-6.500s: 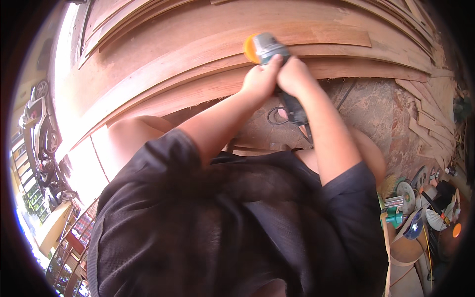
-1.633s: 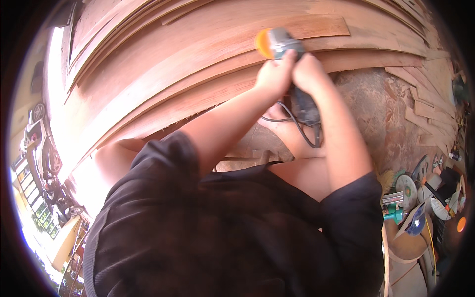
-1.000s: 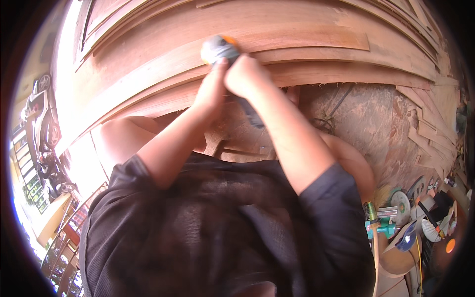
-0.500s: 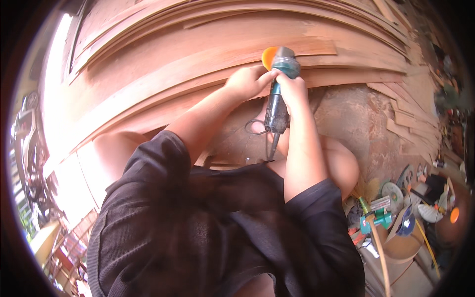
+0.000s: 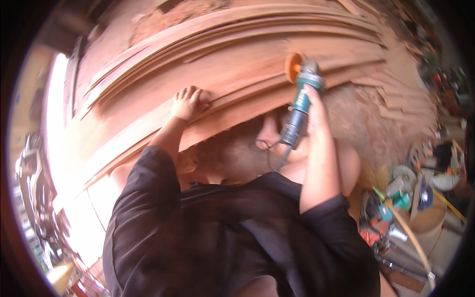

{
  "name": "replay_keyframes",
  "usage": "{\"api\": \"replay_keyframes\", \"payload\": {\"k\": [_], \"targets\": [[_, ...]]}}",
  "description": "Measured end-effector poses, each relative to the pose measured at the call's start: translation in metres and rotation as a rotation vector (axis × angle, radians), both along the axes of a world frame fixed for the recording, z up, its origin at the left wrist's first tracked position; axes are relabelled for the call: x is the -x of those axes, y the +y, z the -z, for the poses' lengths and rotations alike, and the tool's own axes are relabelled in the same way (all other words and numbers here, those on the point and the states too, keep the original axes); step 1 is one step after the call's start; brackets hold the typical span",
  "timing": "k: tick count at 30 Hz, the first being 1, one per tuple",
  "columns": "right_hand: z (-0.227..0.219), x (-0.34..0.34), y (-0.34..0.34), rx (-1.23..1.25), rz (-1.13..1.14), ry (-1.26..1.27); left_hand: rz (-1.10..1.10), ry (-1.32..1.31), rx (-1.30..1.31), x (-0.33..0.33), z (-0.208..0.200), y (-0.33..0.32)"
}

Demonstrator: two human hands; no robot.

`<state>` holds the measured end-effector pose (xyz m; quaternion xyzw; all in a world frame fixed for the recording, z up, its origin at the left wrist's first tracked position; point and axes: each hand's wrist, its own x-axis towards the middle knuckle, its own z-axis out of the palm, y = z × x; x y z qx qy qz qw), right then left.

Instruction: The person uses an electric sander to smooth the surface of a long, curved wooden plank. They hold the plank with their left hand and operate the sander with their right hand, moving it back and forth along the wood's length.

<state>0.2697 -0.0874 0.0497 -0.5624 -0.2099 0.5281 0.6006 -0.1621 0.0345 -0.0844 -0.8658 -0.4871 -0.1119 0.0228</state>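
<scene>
My right hand [image 5: 315, 111] is wrapped round the body of a teal and black angle grinder [image 5: 300, 106]. An orange disc [image 5: 293, 68] sits at the tool's far end, above the boards and tilted to the left. A dark cord [image 5: 283, 157] runs from its near end toward my lap. My left hand [image 5: 189, 103] lies on a long reddish wooden board [image 5: 242, 94], its fingers bent over the wood. The board's near edge passes in front of my legs.
Several long planks [image 5: 217, 37] lie stacked on the far side. Stepped wood pieces [image 5: 396, 106] are spread at the right. At the lower right sit pale round discs [image 5: 403, 174], a yellow-handled stick [image 5: 405, 222] and other tools. My bare foot [image 5: 269, 132] is close below the grinder.
My left hand has left the grinder and moved left onto the board. The right hand has shifted right with the grinder. The whole view has turned slightly.
</scene>
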Motion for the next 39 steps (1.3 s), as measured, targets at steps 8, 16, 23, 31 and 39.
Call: {"api": "replay_keyframes", "payload": {"k": [8, 16, 23, 31, 39], "targets": [[0.023, 0.025, 0.004, 0.089, -0.194, 0.065, -0.208, 0.144, 0.341, 0.151, -0.067, -0.052], [0.01, 0.048, -0.006, 0.051, -0.299, 0.076, -0.563, 0.209, 0.551, 0.09, -0.081, -0.059], [0.001, 0.05, 0.017, 0.094, -0.193, -0.13, -0.357, -0.123, 0.443, -0.047, -0.108, -0.066], [0.012, 0.029, -0.007, 0.147, -0.014, -0.158, -0.21, -0.101, 0.321, 0.03, -0.034, -0.032], [0.031, 0.047, 0.012, 0.179, -0.258, -0.248, -0.286, -0.039, 0.285, 0.063, -0.037, -0.037]]}}
